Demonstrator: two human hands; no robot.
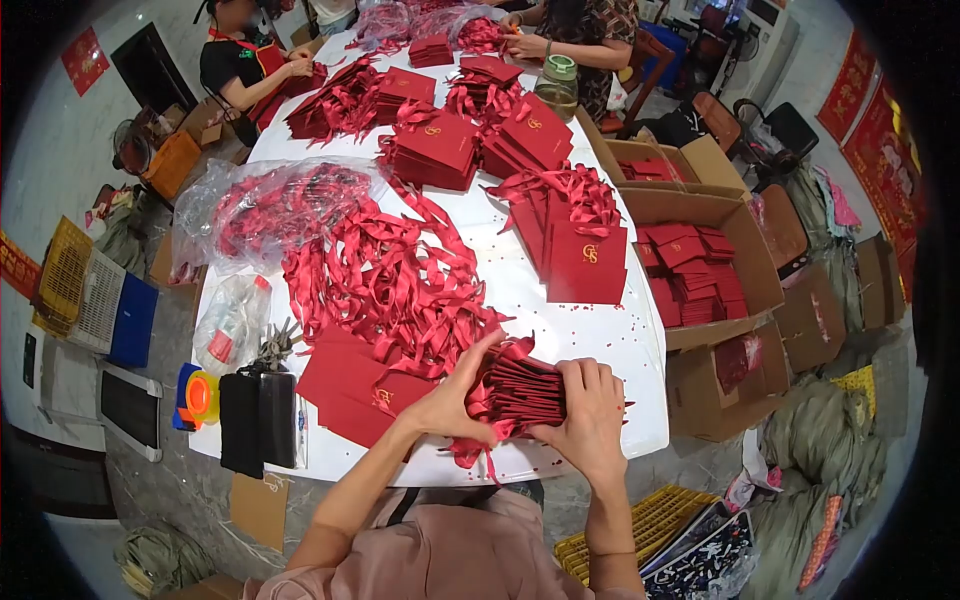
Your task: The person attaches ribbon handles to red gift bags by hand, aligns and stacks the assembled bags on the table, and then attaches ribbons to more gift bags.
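Observation:
Between my two hands, near the table's front edge, a stack of red gift bags (pixel 522 392) stands edge-up with its folded edges facing me. My left hand (pixel 455 402) curves round the left end, where red ribbon handles bunch against the fingers. On the right end my right hand (pixel 590 415) is closed, thumb below and fingers over the top. Flat red bags with a gold logo (pixel 350 385) lie left of my left hand. Behind them spreads a big tangle of loose red ribbons (pixel 390 280).
Piles of finished-looking red bags (pixel 587 265) cover the table's far half. Left are a plastic-wrapped ribbon bundle (pixel 290 210), a bottle (pixel 225 335), keys, a black pouch (pixel 241 420) and orange tape (pixel 203 396). Cardboard boxes (pixel 700 210) of red bags flank the right edge. Two people work at the far end.

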